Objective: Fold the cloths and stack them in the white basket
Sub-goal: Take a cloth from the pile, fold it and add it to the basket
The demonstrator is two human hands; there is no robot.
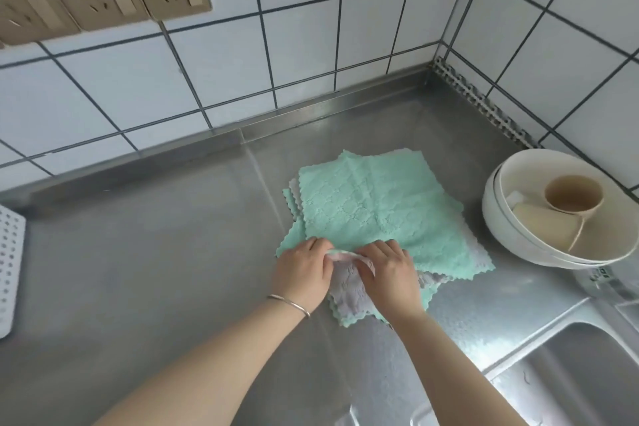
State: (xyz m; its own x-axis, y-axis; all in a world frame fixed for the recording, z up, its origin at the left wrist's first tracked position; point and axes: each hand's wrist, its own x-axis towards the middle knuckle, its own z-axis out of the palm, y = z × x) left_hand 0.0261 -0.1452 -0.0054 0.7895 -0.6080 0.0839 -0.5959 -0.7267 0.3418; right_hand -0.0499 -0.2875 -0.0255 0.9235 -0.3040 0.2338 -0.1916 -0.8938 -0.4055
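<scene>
- where the steel worktop [155, 252] meets the tiled corner, a pile of green cloths [377, 211] lies flat, with a lilac cloth [349, 297] at its near edge.
- the left hand [301, 273], bracelet [288, 304] at its wrist, and the right hand [389, 273] each have a grip pinching the lilac cloth's folded top edge.
- the white basket [10, 270] shows only at the far left edge, well apart from the cloths.
- a white bowl [501, 235] holding beige cups [570, 197] stands right of the pile.

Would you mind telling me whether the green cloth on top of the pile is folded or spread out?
Spread out: the green cloth lies flat and open over the pile, all scalloped edges showing.
</scene>
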